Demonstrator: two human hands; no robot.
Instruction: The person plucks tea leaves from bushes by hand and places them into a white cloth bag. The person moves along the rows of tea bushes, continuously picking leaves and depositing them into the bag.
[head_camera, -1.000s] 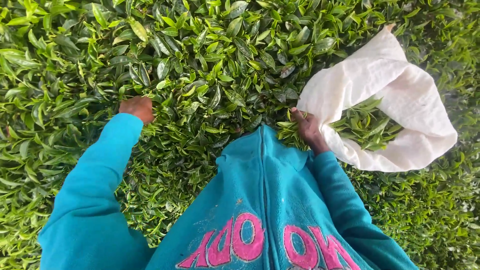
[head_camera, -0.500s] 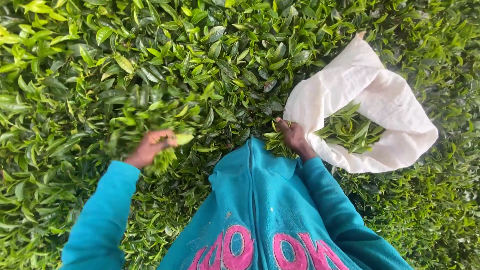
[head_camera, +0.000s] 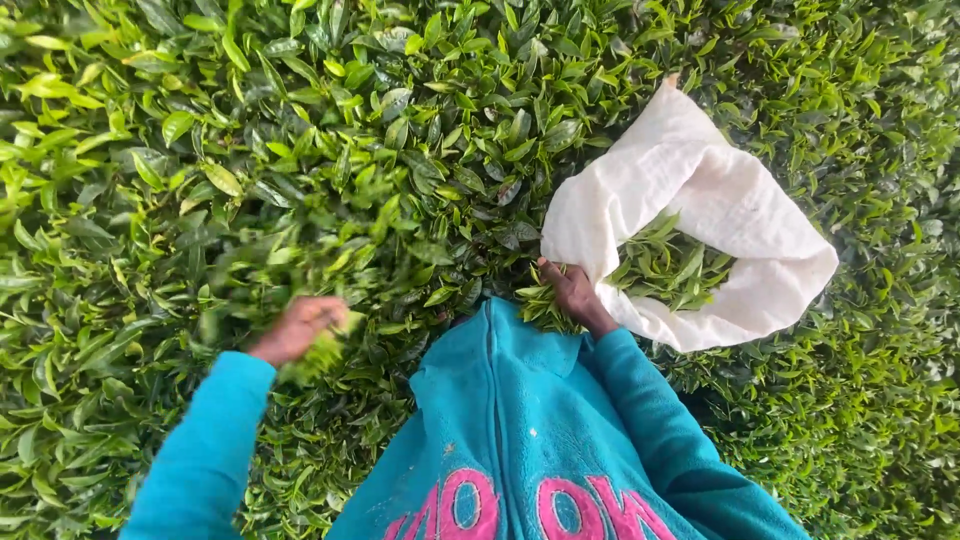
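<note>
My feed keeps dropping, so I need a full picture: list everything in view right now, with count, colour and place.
bushes: dense mass, green, filling the frame on all sides.
bag: one, white cloth, upper right, lying open on the bushes.
picked leaves: one heap, green, inside the bag's mouth.
leaf bunch: one, green, at the right hand, beside the bag's edge.
sweater: one, teal with pink lettering, bottom centre.
left hand: blurred, lower left, closed around a clump of light green leaves.
right hand: centre, at the bag's opening, gripping its edge and leaves.
</note>
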